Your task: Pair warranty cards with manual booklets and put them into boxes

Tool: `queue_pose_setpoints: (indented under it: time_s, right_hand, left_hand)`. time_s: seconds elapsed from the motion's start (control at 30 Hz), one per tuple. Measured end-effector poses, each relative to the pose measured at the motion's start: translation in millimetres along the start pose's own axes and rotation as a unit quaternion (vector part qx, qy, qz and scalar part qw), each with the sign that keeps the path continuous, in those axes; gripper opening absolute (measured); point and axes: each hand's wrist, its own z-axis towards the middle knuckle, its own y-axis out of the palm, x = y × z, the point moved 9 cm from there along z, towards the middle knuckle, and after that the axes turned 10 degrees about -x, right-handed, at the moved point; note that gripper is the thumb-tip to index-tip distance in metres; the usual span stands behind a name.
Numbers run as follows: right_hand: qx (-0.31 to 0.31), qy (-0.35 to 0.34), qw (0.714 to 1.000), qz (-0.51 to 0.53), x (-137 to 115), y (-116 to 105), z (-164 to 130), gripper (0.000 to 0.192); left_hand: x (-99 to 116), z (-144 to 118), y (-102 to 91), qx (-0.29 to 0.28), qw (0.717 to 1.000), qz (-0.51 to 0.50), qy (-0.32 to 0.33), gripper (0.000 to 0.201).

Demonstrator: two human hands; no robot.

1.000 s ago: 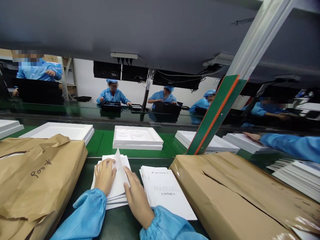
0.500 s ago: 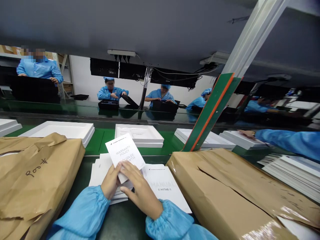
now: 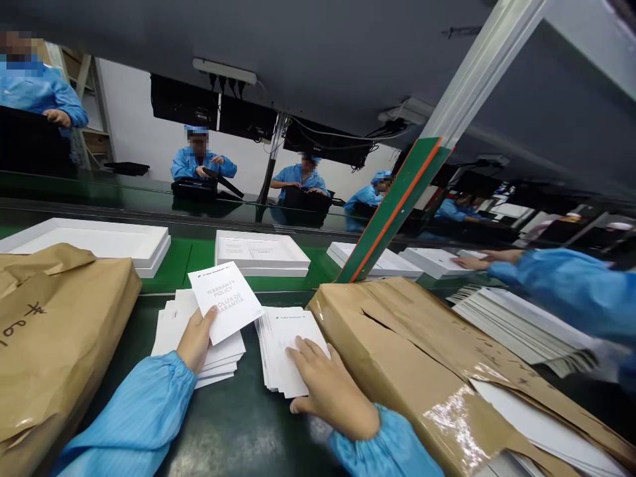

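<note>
Warranty policy card (image 3: 225,299): white, printed "WARRANTY POLICY", held in your left hand (image 3: 195,339) at about 9 o'clock from the picture's middle. Your fingers close on its lower edge, thumb on top; the card tilts up above the stack of white cards (image 3: 175,326) that lies on the dark bench (image 3: 233,424) beneath that hand.

Manual stack (image 3: 283,344): white booklets, fanned, just beside the card stack at its 3 o'clock. Your right hand (image 3: 330,387) lies flat on it, fingers spread and open, fingertips pressing the top sheet; it grips nothing.

Brown paper parcel, right (image 3: 427,358): torn wrapper, taped, touching the manual stack's 3 o'clock edge. White sheets show from its near end.

Brown paper parcel, left (image 3: 54,331): crumpled, handwritten marks on it, at 9 o'clock from your left hand.

White box trays (image 3: 262,252): a row on the green conveyor belt (image 3: 179,265), at 12 o'clock from both hands. One tray holds papers.

Green and orange post (image 3: 392,212): slanted, rising from behind the right parcel toward 1 o'clock.

Co-worker's sleeve (image 3: 561,291): blue, at 3 o'clock, its hand (image 3: 472,260) resting on a tray. A pile of white booklets (image 3: 521,324) lies below it.

Other people in blue coats (image 3: 201,162): seated beyond the belt, at 11 to 12 o'clock.
</note>
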Motion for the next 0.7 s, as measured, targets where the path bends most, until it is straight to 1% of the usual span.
queue_pose_setpoints:
  time_s: [0.03, 0.1, 0.17, 0.2, 0.23, 0.27, 0.3, 0.33, 0.37, 0.4, 0.43, 0.47, 0.53, 0.57, 0.6, 0.63, 0.7]
  right_hand:
    - [0.011, 0.005, 1.0, -0.008, -2.1, 0.5, -3.2, 0.059]
    - [0.03, -0.004, 1.0, -0.001, -4.8, -2.4, -8.5, 0.04]
    - [0.025, -0.027, 0.999, 0.032, -2.7, -6.9, -11.1, 0.02]
    - [0.022, -0.033, 0.998, 0.053, 1.3, -10.5, -11.6, 0.016]
    - [0.028, -0.029, 0.996, 0.075, 7.9, -15.9, -11.9, 0.017]
    - [0.05, -0.013, 0.994, 0.098, 16.8, -24.1, -12.3, 0.022]
    - [0.094, 0.01, 0.988, 0.121, 27.0, -35.3, -13.6, 0.026]
    - [0.153, 0.034, 0.977, 0.143, 36.5, -48.3, -16.3, 0.028]
    - [0.22, 0.052, 0.961, 0.16, 43.1, -61.4, -20.0, 0.029]
    - [0.283, 0.056, 0.942, 0.17, 44.7, -73.2, -23.5, 0.03]
    - [0.338, 0.039, 0.925, 0.17, 39.7, -83.1, -25.4, 0.031]
    - [0.38, 0.006, 0.911, 0.157, 28.7, -90.5, -24.9, 0.031]
    - [0.42, -0.082, 0.898, 0.103, -6.1, -95.6, -16.5, 0.031]
    - [0.424, -0.121, 0.895, 0.068, -25.7, -93.1, -9.6, 0.031]
    - [0.412, -0.157, 0.897, 0.031, -45.3, -86.9, -0.3, 0.03]
    - [0.397, -0.183, 0.899, -0.004, -62.7, -78.9, 9.4, 0.029]
    - [0.378, -0.224, 0.897, -0.05, -89.7, -62.8, 25.0, 0.026]
  left_hand:
    - [0.1, -0.1, 0.2, -0.002, 1.0, 0.002, -0.001, 0.033]
    - [0.9, -0.1, 1.0, -0.007, 1.0, 0.007, 0.0, 0.033]
    - [1.2, 0.1, 1.7, -0.012, 1.0, 0.009, 0.002, 0.033]
    - [0.9, 0.2, 1.7, -0.013, 1.0, 0.01, 0.002, 0.033]
    - [0.5, 0.4, 1.6, -0.015, 1.0, 0.013, 0.003, 0.032]
    - [0.3, 0.7, 1.1, -0.016, 1.0, 0.018, 0.005, 0.032]
    - [0.2, 1.2, 0.6, -0.018, 0.999, 0.026, 0.01, 0.032]
    - [0.1, 1.7, 0.0, -0.021, 0.999, 0.035, 0.015, 0.033]
    - [-0.2, 2.2, -0.6, -0.024, 0.999, 0.044, 0.02, 0.033]
    - [-0.7, 2.6, -1.2, -0.026, 0.998, 0.053, 0.023, 0.034]
    - [-1.4, 2.9, -1.8, -0.028, 0.998, 0.059, 0.023, 0.035]
    - [-2.1, 2.9, -2.1, -0.029, 0.997, 0.064, 0.022, 0.037]
    - [-2.6, 2.1, -1.5, -0.031, 0.997, 0.068, 0.019, 0.04]
    - [-1.7, 1.3, -0.2, -0.033, 0.997, 0.069, 0.02, 0.041]
    - [0.2, 0.4, 1.9, -0.038, 0.997, 0.07, 0.025, 0.042]
    - [3.2, -0.5, 4.4, -0.043, 0.996, 0.075, 0.034, 0.042]
    - [11.7, -1.7, 8.3, -0.052, 0.992, 0.096, 0.061, 0.043]
